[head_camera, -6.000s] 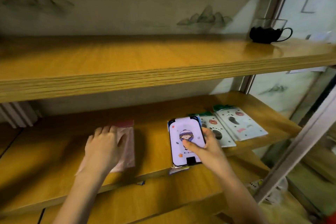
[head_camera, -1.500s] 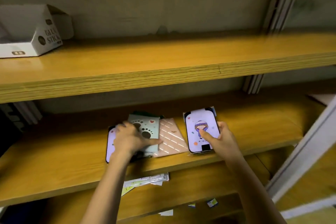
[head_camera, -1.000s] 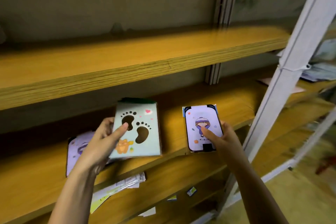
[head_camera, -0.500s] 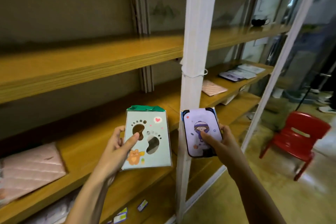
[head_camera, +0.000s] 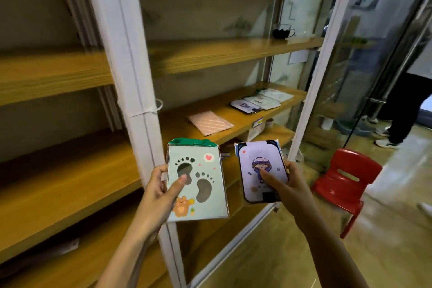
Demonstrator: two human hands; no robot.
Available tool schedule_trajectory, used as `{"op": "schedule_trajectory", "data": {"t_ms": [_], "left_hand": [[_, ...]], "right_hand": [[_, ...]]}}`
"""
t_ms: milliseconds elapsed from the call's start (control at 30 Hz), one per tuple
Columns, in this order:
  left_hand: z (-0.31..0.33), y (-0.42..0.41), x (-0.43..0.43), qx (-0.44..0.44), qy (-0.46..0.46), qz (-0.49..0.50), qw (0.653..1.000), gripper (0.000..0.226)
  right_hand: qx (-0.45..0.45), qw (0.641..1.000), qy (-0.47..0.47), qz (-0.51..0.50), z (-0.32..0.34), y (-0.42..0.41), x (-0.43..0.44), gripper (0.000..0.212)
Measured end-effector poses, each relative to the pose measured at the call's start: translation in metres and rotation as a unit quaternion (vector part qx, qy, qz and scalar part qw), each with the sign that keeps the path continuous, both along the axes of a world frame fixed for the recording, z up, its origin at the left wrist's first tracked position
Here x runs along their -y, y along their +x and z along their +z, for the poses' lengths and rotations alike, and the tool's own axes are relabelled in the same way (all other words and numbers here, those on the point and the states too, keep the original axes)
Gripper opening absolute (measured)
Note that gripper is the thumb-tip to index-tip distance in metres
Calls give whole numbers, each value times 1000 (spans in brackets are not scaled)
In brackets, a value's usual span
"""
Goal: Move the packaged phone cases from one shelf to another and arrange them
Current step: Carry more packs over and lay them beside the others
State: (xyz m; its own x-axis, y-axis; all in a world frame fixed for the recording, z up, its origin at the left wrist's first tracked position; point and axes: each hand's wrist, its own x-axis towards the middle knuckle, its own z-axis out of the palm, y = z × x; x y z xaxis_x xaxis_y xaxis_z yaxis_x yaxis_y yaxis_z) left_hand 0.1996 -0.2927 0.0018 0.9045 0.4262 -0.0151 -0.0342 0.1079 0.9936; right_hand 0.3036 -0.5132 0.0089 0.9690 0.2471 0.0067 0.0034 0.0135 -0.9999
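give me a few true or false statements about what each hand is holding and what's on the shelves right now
1. The left hand holds a pale green packaged case printed with two footprints. True.
2. The right hand holds a pink striped packet. False: it holds a lilac packaged case with a cartoon child; the pink striped packet lies on the wooden middle shelf.
3. Both held cases rest on a shelf. False: both are held up in the air.
4. A dark glass cup stands on the wooden upper shelf. True.
5. A red plastic chair stands on the floor at right. True.
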Motion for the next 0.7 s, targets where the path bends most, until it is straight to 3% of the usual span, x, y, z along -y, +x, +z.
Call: {"op": "schedule_trajectory", "data": {"t_ms": [233,500,700], "left_hand": [[-5,84,21,-2,3,8,1000,19],[-3,208,29,5,-6,36,999,24],[-8,284,26,-2,-16,63,998,23]], "right_hand": [[2,1000,28,-4,-7,75,27,28],[12,999,-30,16,-8,195,34,34],[15,998,-57,35,-10,282,22,26]]}}
